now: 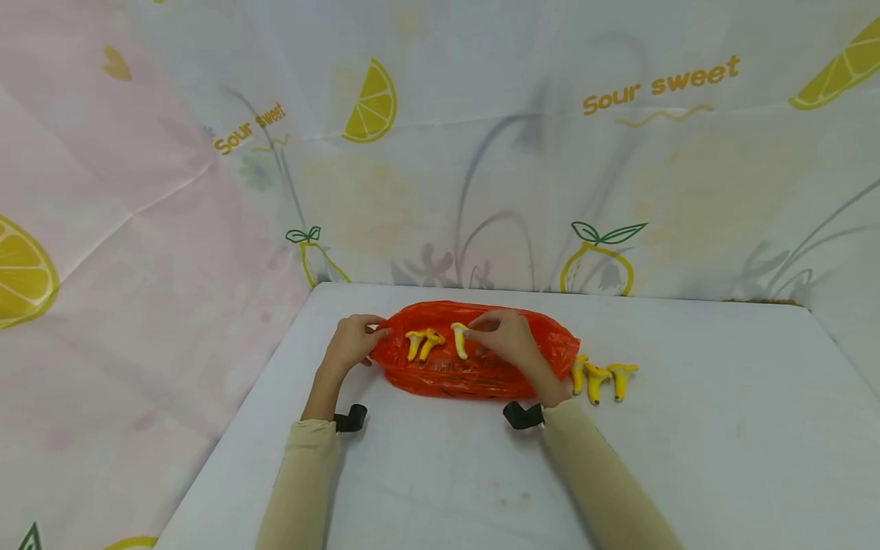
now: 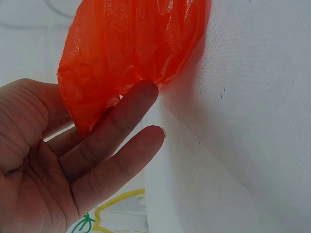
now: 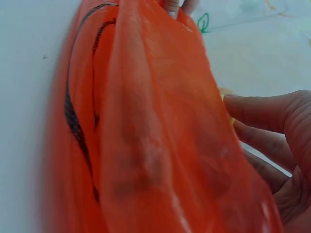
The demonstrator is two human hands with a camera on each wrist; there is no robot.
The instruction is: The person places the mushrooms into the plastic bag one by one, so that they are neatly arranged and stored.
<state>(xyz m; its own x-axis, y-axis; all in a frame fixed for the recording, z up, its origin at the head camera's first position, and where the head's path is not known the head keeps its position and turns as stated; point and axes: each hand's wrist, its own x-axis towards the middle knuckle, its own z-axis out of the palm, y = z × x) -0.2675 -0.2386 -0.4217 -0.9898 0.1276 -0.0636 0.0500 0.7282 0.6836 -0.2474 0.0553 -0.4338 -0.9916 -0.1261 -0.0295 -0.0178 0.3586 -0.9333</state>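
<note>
A red plastic bag (image 1: 440,386) lies lengthwise across the white table in the head view. My left hand (image 1: 351,341) pinches its left end between thumb and fingers; in the left wrist view the bag's crinkled edge (image 2: 92,92) passes between them while two fingers stretch out. Over the bag, my right hand (image 1: 507,336) pinches a yellow chanterelle mushroom (image 1: 460,341) with thumb and fingertips. Two more chanterelles (image 1: 422,344) lie side by side on the red plastic, left of the held one. In the right wrist view, the bag (image 3: 160,121) hides most of the held mushroom.
Three more yellow chanterelles (image 1: 596,383) lie on the table just right of the bag, beside my right wrist. Each wrist wears a black strap mount (image 1: 524,415). The white tabletop (image 1: 722,428) reaches back to a hanging cloth (image 1: 440,191) printed with lemons, with more cloth at the left.
</note>
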